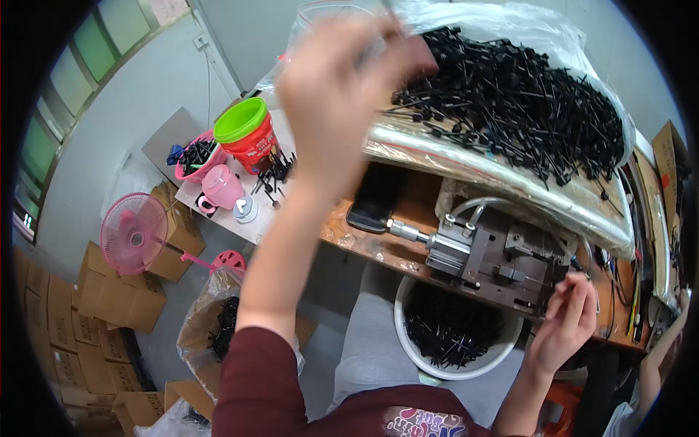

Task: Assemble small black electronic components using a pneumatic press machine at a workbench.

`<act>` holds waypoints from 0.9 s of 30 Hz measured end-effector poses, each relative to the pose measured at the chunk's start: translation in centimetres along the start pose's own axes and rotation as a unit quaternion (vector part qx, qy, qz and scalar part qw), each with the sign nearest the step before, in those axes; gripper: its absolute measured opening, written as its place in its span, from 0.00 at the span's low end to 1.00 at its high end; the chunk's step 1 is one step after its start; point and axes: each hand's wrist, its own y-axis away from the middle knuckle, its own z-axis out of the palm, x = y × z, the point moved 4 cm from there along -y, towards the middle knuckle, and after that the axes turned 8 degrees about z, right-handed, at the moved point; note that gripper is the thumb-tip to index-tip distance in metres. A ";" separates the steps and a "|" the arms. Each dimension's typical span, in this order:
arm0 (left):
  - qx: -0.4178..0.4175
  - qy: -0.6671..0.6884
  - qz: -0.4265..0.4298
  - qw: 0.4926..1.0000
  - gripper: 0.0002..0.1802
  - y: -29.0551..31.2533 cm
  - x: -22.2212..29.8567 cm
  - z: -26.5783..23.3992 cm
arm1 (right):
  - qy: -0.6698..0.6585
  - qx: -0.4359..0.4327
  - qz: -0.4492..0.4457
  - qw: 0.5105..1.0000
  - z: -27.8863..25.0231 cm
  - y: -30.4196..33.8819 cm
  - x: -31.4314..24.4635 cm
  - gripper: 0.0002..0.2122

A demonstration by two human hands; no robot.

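My left hand (331, 91) is raised over the left end of a heap of black parts with thin metal stems (502, 95). Motion smears its fingers; a dark reddish shape (421, 58) shows at their tips, and I cannot make out what it is. Down at the right, my right hand (571, 317) has its fingers curled together beside the right end of a metal clamping fixture (510, 273). Whatever sits between those fingers is too small or hidden to name. A silver pneumatic cylinder (445, 251) with a clear hose joins the fixture's left side.
Below the bench edge, a white basket (400, 342) holds more black parts. A dark phone (375, 197) lies left of the cylinder. Further left stand a red and green bucket (251, 135), a pink mug (220, 188), a pink fan (135, 237) and cardboard boxes (120, 288). Another person's arm (659, 349) shows far right.
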 end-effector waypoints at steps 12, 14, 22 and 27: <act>-0.070 0.064 -0.423 0.901 0.11 7.3 -6.5 -6.4 | 0.056 0.020 0.107 0.993 -4.1 4.1 2.2 0.11; -0.137 -0.071 -0.332 0.931 0.08 9.7 -5.1 -9.7 | 0.046 -0.011 0.119 0.992 -3.7 4.2 2.6 0.10; -0.147 -0.184 -0.402 0.885 0.14 22.9 -3.2 -10.8 | 0.021 -0.101 0.134 0.986 -1.6 5.2 3.3 0.07; -0.180 -0.210 -0.397 0.875 0.16 25.4 -3.8 -8.4 | 0.043 -0.095 0.140 0.985 -2.4 6.4 3.4 0.06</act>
